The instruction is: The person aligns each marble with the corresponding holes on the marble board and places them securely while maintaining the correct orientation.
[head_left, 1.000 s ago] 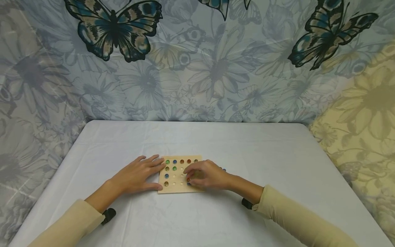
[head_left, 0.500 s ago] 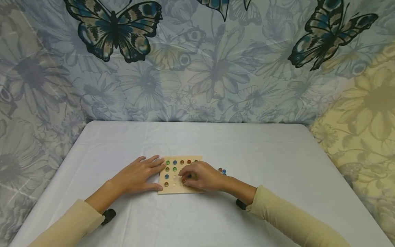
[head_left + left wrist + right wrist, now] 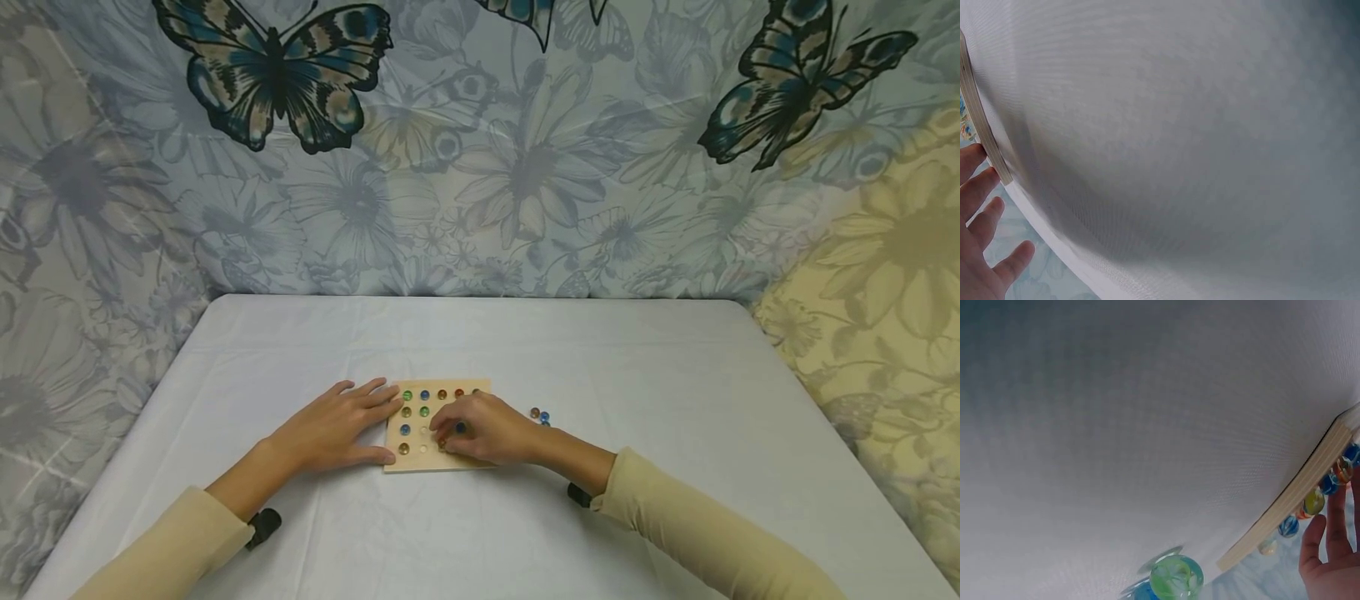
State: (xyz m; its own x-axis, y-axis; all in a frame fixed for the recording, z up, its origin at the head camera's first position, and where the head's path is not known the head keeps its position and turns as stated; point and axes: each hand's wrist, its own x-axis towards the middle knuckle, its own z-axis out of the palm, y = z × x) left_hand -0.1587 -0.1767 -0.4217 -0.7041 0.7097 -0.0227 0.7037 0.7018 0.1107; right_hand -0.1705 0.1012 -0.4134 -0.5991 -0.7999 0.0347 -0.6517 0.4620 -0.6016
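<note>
A pale wooden board with rows of small hollows lies flat; coloured glass marbles sit in several of them. My left hand is spread at the board's left side, fingertips and thumb touching its edge; the left wrist view shows these fingers against the wooden edge. Over the right part of the board, my right hand pinches a reddish-brown marble low over the front row. A dark blue marble shows between thumb and fingers. The right hand hides much of the board's right side.
Just right of the board, a brown marble and blue marbles lie on the white tablecloth. A green marble rests on the cloth in the right wrist view. Butterfly-patterned fabric hangs behind the table.
My right hand has moved slightly left across the board, bringing the reddish-brown marble down to the front row. Loose marbles beside the board came into fuller view. The left hand has stayed put.
</note>
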